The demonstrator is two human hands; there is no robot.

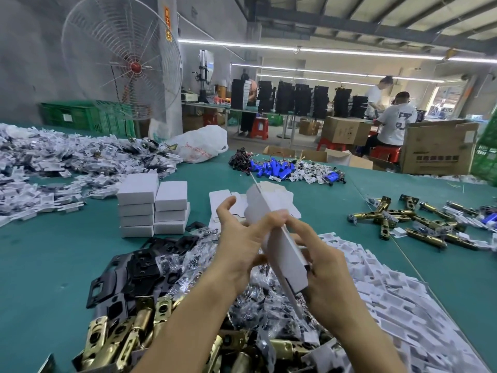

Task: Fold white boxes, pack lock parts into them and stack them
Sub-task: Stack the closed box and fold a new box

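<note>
- Heaped along the left edge: white foam inserts (40, 162) on the green table (40, 265).
- Left of centre: folded white boxes (153, 205), stacked in two touching columns.
- Lower left: black plates (129, 267), brass latches (121, 335) below them at the bottom edge.
- Centre: left hand (236, 238), forefinger raised free, thumb seemingly pinching the flat box blank (279, 238), held tilted above the table.
- Just right of it: right hand (322, 267), fingers curled round the blank's lower end.
- Far right: scattered latches (403, 219).

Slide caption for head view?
Left hand and right hand fold a white box above latch parts; stacked boxes beyond.
</note>
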